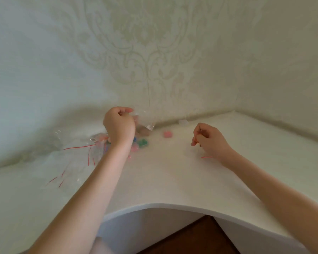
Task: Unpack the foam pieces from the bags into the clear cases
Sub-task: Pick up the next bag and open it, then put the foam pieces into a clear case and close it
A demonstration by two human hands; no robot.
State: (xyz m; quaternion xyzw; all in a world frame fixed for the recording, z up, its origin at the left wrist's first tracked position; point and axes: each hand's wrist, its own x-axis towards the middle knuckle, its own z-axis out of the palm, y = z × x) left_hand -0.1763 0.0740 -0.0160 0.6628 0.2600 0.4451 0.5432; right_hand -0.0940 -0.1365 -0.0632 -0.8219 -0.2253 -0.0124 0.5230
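Note:
My left hand (118, 126) is raised over the white table (163, 180) and pinches a clear plastic bag (144, 119) that hangs to its right. Under it lie loose foam pieces: a green one (142, 143), a pink one (135, 148) and a blue one partly hidden by my wrist. Another pink foam piece (167, 134) lies alone further right. My right hand (208, 139) hovers low over the table with curled fingers; something small and reddish shows between its fingertips, too blurred to name. A small clear case (183, 123) sits by the wall.
Several clear bags with red seal lines (77, 158) lie heaped at the left of the table, one holding an orange piece (102, 138). Another red-lined bag edge (206, 157) lies under my right wrist. Patterned walls close the corner behind the table.

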